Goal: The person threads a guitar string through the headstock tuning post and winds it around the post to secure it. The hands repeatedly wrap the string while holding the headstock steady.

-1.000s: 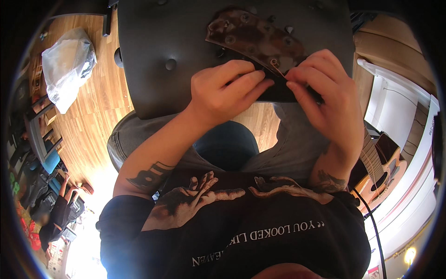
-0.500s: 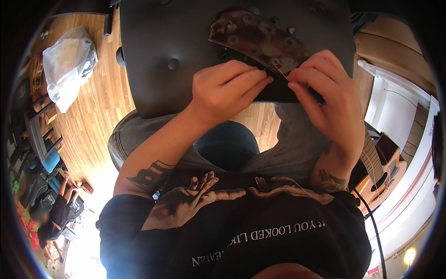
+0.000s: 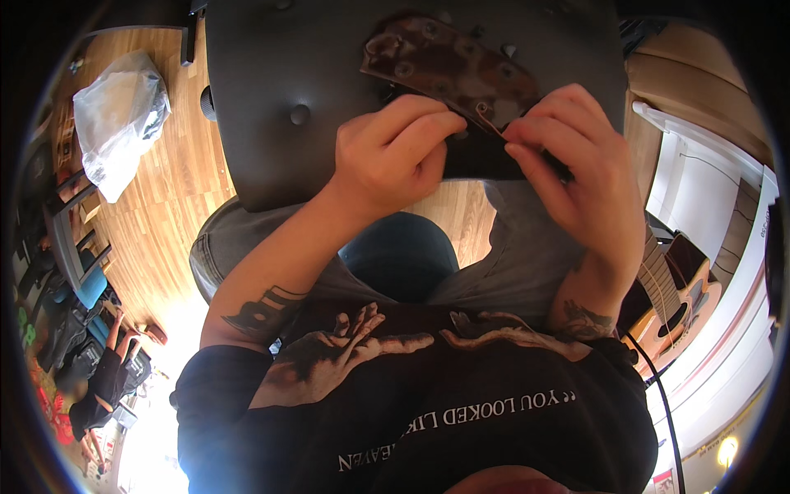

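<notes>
The brown headstock (image 3: 453,62) lies just beyond the curled left hand (image 3: 393,152), grip unclear, and right hand (image 3: 576,152), pinching a string (image 3: 494,127).

Your left hand (image 3: 391,156): turned since half a second ago; lower digits, formerly extended alongside the guitar headstock (image 3: 457,66), now drawn back, curled toward the palm.

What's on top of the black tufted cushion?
A brown headstock lies over it, left hand and right hand at its near edge. Covered: the cushion beneath the headstock, and whatever is behind the hands.
</notes>
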The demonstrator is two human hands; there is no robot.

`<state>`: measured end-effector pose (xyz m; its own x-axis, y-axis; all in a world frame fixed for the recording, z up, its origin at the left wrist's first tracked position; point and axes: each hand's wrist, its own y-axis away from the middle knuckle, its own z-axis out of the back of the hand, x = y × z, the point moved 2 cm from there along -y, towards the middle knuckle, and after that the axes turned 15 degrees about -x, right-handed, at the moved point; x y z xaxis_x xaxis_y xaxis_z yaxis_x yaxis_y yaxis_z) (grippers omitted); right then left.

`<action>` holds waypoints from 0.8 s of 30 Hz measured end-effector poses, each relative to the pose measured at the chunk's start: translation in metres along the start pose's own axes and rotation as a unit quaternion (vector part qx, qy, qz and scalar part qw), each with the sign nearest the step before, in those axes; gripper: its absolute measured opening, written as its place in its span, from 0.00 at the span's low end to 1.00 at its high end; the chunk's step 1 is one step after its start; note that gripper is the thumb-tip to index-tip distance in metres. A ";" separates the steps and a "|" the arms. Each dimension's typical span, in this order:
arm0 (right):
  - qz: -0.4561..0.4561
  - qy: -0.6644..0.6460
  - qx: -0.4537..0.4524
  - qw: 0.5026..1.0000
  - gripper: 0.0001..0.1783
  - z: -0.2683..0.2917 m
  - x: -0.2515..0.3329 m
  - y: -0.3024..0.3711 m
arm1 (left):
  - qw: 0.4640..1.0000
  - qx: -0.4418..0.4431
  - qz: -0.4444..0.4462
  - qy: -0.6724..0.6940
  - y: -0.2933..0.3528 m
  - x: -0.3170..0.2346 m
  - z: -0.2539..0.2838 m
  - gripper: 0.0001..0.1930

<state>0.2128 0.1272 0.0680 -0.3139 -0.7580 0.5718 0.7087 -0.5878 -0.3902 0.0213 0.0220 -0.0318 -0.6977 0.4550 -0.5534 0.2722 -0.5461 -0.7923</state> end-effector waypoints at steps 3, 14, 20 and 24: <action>-0.007 -0.002 0.000 1.000 0.10 -0.001 0.000 0.001 | 0.998 0.048 0.049 0.001 0.001 -0.010 0.005 0.10; -0.011 -0.005 0.005 1.000 0.10 -0.001 0.000 0.000 | 0.997 0.022 0.077 -0.001 0.004 -0.008 -0.002 0.10; -0.011 -0.004 0.008 1.000 0.09 0.000 0.001 -0.001 | 0.995 0.075 0.054 -0.032 0.004 -0.007 0.001 0.09; -0.010 -0.003 0.012 1.000 0.09 0.000 0.001 -0.001 | 0.992 0.103 0.057 -0.042 0.006 -0.005 0.005 0.09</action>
<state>0.2120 0.1270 0.0690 -0.3251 -0.7441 0.5837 0.7170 -0.5964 -0.3609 0.0230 0.0125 -0.0327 -0.7253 0.3258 -0.6064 0.2185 -0.7264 -0.6516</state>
